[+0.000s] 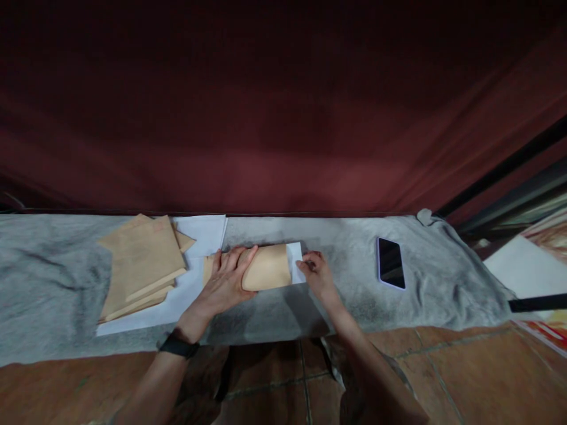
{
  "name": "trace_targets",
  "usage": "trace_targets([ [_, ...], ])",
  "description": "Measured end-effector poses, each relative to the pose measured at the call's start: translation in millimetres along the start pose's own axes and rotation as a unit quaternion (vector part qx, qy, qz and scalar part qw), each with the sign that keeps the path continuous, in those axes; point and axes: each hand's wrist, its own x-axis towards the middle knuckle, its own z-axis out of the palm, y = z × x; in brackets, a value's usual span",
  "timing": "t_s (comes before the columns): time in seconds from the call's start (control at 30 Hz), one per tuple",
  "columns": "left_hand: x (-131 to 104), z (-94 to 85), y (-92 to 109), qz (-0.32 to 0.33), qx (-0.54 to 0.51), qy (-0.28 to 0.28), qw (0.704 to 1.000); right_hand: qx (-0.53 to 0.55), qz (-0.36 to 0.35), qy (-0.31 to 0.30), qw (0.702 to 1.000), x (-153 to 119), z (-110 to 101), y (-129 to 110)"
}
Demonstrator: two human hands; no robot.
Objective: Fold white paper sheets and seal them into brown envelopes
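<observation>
A brown paper envelope [268, 267] lies lengthwise on the grey cloth, with a white paper [296, 260] sticking out of its right end. Across the envelope's left part rests my left hand [230, 277], its fingers spread and pressing on it, thumb at the lower edge. My right hand [315, 273] pinches the right edge of the white paper, fingers curled. How far the paper reaches inside the envelope is hidden.
Several brown envelopes [144, 260] are stacked on white sheets [204, 233] at the left. A phone [391, 263] with a light purple edge lies at the right. Behind the grey cloth [349, 236] hangs a dark red curtain [283, 147].
</observation>
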Motion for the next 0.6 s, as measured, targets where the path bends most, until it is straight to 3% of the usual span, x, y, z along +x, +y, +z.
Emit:
trace_targets([
  [0.33,3,4.5,11,0.009,-0.023,-0.010,1.000,0.066,0.099,-0.115,0.986,-2,12,2],
  [0.6,5,8.3,11,0.015,-0.024,0.002,1.000,0.070,0.121,-0.082,0.987,-5,19,6],
])
